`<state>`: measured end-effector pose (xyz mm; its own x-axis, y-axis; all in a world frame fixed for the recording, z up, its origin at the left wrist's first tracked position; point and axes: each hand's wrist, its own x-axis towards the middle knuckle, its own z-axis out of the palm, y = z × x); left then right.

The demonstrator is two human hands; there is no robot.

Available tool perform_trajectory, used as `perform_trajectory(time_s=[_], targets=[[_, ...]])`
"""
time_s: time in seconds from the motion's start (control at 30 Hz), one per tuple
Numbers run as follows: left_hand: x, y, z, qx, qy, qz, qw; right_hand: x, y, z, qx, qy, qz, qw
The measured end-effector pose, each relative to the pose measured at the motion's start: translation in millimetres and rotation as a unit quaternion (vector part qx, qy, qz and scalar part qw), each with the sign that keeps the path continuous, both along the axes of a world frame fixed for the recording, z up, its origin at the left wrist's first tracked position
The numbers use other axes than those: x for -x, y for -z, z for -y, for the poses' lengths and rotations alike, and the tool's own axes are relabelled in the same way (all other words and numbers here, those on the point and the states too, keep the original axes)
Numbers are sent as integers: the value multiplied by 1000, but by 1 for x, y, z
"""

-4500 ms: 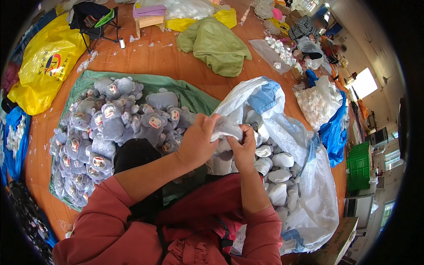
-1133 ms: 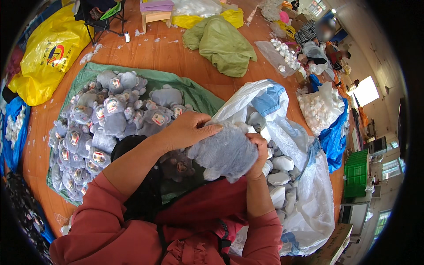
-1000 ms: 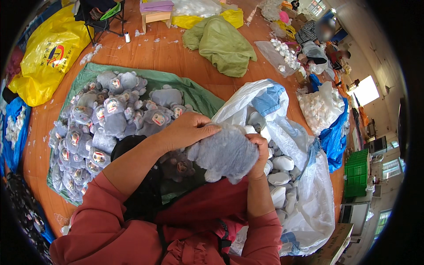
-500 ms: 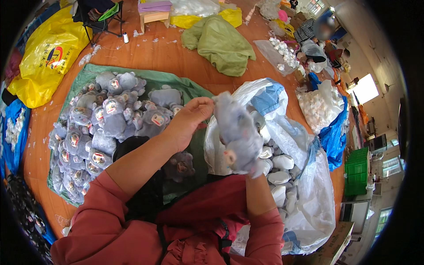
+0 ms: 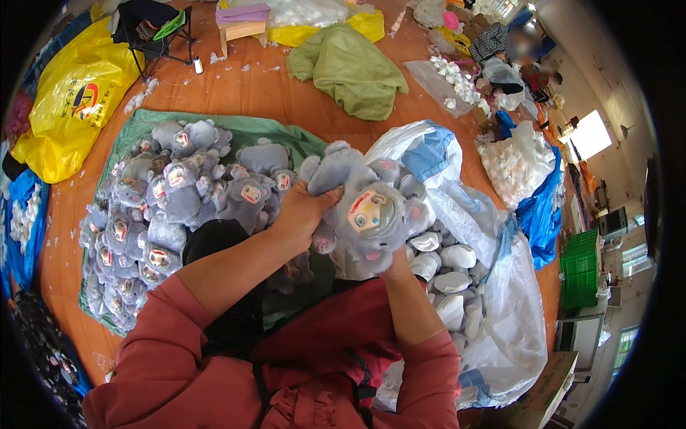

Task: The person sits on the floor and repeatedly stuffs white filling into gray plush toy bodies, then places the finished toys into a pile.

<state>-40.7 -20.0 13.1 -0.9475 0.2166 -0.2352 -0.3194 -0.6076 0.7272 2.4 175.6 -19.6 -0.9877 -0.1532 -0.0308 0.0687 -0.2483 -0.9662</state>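
A grey plush toy [image 5: 366,207] with a doll's face and pink-lined ears is held up before me, its head tilted toward the lower right. My left hand [image 5: 306,212] grips its body, the thumb pressed into the fur. Below the toy's head, my right hand [image 5: 397,266] supports it from behind; its fingers are mostly hidden by the toy. To the left, a heap of similar grey plush toys [image 5: 182,189] lies on a green sheet [image 5: 246,124]. Right of my hands, an open white woven sack [image 5: 511,307] contains several grey and white stuffed pieces [image 5: 457,259].
A yellow bag [image 5: 68,100] lies at the far left, near a folding chair [image 5: 153,32]. An olive cloth bundle [image 5: 354,71] rests on the wooden floor ahead. At the right are a clear bag of white pieces [image 5: 518,164], a green crate [image 5: 580,268] and another person [image 5: 493,43].
The plush toy has turned so its face shows toward me, and it sits slightly higher. My left hand, formerly at its edge, has come down and now grips its body.
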Motion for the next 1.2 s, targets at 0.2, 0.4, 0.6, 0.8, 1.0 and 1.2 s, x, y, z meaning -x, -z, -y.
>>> perform_trajectory(time_s=[0.2,0.4,0.6,0.8,1.0,1.2], targets=[[6,-5,6,246,42,82,965,-1,-4,7,-39,65,-15,997],[-12,9,10,563,110,-389,721,10,-18,4,-68,165,260,949],[-16,-3,3,606,115,-361,699,0,-19,22,-50,35,266,962],[-3,8,14,629,65,-347,693,-1,-32,9,-77,-85,288,951],[17,0,31,594,130,-237,757,2,-26,-4,-79,74,69,992],[20,3,39,488,170,-151,843,3,-22,-4,-201,138,-173,954]])
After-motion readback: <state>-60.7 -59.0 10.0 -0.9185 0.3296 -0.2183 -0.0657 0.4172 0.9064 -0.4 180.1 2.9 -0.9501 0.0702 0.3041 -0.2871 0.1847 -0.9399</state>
